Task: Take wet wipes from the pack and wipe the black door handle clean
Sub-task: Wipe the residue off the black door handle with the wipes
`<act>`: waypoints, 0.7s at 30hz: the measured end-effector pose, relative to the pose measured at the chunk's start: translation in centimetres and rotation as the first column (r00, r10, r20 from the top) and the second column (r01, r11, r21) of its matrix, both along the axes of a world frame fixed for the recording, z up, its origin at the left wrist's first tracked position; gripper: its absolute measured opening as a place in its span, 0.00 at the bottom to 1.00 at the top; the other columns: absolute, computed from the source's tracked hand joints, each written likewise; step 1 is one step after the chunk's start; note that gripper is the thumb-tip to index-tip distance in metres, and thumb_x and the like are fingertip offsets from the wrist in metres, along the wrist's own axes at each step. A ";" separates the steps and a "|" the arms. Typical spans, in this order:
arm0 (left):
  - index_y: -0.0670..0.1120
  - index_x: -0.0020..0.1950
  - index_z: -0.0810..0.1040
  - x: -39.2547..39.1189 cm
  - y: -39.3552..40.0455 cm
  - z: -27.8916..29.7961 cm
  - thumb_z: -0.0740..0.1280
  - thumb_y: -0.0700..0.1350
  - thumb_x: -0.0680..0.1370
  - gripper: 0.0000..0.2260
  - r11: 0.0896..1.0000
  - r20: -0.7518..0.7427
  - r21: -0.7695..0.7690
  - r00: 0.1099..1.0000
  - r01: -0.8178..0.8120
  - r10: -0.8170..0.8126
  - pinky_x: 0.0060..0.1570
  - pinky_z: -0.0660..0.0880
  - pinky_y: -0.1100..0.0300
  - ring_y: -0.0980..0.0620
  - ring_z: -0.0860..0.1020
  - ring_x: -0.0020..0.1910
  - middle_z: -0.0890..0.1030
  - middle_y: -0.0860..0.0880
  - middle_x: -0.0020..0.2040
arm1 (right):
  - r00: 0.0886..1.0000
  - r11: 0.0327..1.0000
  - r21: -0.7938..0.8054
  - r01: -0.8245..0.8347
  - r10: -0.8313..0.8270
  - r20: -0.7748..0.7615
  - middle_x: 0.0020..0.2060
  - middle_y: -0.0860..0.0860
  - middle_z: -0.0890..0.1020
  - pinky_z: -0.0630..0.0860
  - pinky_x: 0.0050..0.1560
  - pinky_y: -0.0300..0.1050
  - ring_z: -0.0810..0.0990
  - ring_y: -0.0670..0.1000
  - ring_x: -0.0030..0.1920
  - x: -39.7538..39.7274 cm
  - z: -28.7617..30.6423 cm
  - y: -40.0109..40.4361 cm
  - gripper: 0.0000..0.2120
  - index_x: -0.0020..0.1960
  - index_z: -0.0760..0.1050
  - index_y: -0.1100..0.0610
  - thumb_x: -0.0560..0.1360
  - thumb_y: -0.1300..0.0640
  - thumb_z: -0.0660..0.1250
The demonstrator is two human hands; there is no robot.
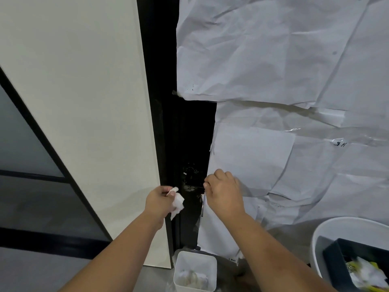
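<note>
The left hand (160,200) pinches a crumpled wet wipe (177,202), soft, limp and light, best kept bunched. The black door handle (190,180), rigid, sits just right of that grip; the right hand (223,192) curls round its end.

My left hand (160,199) holds a wipe (177,202) just left of the door handle (190,180); my right hand (223,190) is at the handle's right end. Paper sheets (273,60) cover the door to the right. Below the handle stands a small bin (195,270), with a tub (336,228) further right.
</note>
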State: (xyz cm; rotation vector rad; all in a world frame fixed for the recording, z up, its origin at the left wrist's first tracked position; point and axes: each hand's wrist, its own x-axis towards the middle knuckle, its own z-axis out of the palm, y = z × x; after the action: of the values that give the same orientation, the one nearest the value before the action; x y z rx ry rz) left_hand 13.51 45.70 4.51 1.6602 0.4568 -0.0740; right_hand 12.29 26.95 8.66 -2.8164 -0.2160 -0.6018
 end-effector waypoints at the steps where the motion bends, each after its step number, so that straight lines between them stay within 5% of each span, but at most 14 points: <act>1: 0.42 0.57 0.79 0.1 -0.4 -0.3 0.65 0.39 0.80 0.07 0.999 -0.005 -0.043 1.000 -0.003 0.003 0.48 0.80 0.52 0.45 0.82 0.48 0.83 0.43 0.50 | 1.000 1.000 -0.021 -0.004 0.004 0.001 0.42 0.48 0.76 0.69 0.44 0.47 0.74 0.53 0.44 0.0 -0.2 0.0 0.06 0.47 0.78 0.53 0.78 0.55 0.63; 7: 0.46 0.62 0.81 0.6 -3.0 1.0 0.68 0.36 0.79 0.13 0.980 0.225 -0.184 0.967 -0.077 0.118 0.61 0.75 0.58 0.55 0.81 0.56 0.84 0.52 0.55 | 0.999 0.998 -0.063 -0.011 0.014 0.045 0.40 0.48 0.76 0.70 0.40 0.49 0.74 0.53 0.41 0.0 -0.1 -0.2 0.03 0.43 0.77 0.53 0.75 0.57 0.66; 11: 0.48 0.61 0.82 1.2 -3.9 1.8 0.70 0.41 0.78 0.12 0.974 0.295 -0.138 0.931 -0.180 0.214 0.58 0.74 0.65 0.60 0.81 0.52 0.84 0.56 0.51 | 0.997 0.998 -0.063 -0.021 0.026 0.077 0.38 0.48 0.75 0.69 0.38 0.48 0.73 0.52 0.39 0.1 -0.2 -0.3 0.03 0.41 0.76 0.53 0.74 0.57 0.68; 15: 0.46 0.59 0.83 2.0 -4.6 1.8 0.71 0.43 0.78 0.10 0.974 0.318 -0.044 0.921 -0.222 0.224 0.42 0.71 0.79 0.65 0.79 0.45 0.82 0.60 0.45 | 0.996 0.997 -0.066 -0.040 0.045 0.083 0.37 0.48 0.75 0.69 0.37 0.48 0.73 0.52 0.38 0.3 -0.3 -0.5 0.04 0.41 0.76 0.53 0.74 0.57 0.67; 21: 0.43 0.57 0.84 3.3 -4.7 1.3 0.70 0.41 0.78 0.09 0.974 0.261 0.068 0.946 -0.215 0.191 0.49 0.73 0.70 0.54 0.81 0.49 0.83 0.53 0.46 | 0.995 0.997 -0.046 -0.062 0.065 0.070 0.38 0.48 0.74 0.70 0.39 0.48 0.72 0.51 0.39 0.5 -0.3 -0.6 0.03 0.42 0.75 0.53 0.75 0.58 0.65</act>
State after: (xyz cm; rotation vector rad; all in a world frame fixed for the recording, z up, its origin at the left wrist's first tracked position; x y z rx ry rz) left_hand 16.83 40.98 5.80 1.6795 0.4393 0.3144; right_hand 12.80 26.38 8.36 -2.8206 -0.3353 -0.6916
